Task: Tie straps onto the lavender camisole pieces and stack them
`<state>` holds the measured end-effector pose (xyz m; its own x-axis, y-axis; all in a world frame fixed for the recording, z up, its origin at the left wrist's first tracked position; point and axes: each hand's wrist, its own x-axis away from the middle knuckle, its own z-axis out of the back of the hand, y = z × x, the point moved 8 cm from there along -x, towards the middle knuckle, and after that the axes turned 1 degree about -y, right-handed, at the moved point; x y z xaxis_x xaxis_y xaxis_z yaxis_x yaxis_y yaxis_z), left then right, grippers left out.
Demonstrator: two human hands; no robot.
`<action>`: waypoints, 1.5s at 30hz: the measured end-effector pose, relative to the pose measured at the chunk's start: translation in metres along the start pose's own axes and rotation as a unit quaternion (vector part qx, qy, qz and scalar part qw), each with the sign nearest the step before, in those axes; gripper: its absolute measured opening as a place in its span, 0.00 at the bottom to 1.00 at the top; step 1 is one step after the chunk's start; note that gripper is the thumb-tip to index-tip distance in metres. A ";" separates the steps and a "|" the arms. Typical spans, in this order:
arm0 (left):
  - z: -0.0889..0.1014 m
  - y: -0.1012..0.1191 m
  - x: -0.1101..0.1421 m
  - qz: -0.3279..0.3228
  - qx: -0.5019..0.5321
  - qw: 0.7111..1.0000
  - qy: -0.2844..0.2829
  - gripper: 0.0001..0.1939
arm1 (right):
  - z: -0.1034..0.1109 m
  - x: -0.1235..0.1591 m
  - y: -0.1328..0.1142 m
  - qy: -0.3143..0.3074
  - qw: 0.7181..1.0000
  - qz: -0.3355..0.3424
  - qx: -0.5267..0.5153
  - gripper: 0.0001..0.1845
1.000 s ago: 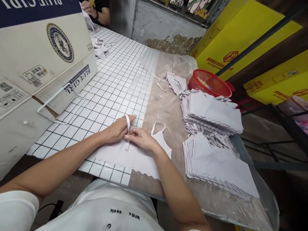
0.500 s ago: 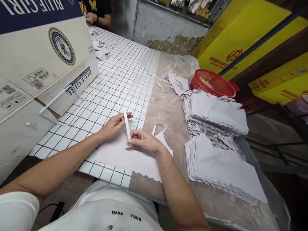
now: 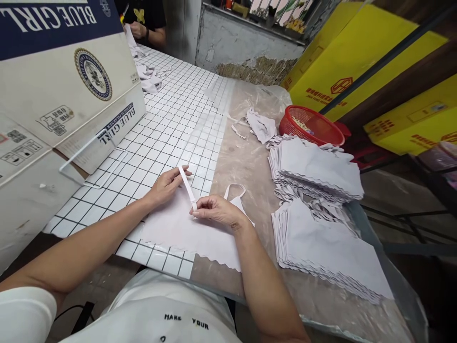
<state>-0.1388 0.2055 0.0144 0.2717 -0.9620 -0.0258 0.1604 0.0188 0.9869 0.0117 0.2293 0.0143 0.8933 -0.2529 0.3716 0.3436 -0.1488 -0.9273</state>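
A white fabric piece with a zigzag lower edge lies flat at the table's near edge. My left hand and my right hand pinch the two ends of a narrow white strap stretched above the piece. The left fingers grip the upper end, the right fingers grip the lower end by the fabric. A second strap loop of the piece shows just right of my right hand.
Two stacks of white fabric pieces lie to the right on plastic sheeting. A red basket sits behind them. A large cardboard box stands at left. Another person works at the far end, with loose white pieces nearby.
My hands have drawn apart, pulling the strap out straight and slanted; the left hand shifted up and left, the right hand a little right.
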 end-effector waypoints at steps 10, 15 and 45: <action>0.004 0.023 0.005 -0.002 -0.110 0.994 -0.018 0.17 | 0.009 -0.003 0.003 0.068 0.997 -0.008 -0.024 0.23; -0.015 0.032 0.018 0.004 -0.122 0.983 -0.138 0.17 | 0.022 -0.009 0.000 0.165 0.984 0.046 -0.045 0.25; -0.023 0.019 0.026 -0.057 -0.350 0.916 -0.189 0.06 | 0.017 -0.015 0.001 0.181 0.978 0.098 0.034 0.15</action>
<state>-0.1068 0.1873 0.0289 -0.1122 -0.9915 0.0654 0.7725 -0.0457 0.6334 0.0036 0.2489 0.0072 0.7873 -0.5937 0.1662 0.2046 -0.0026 -0.9788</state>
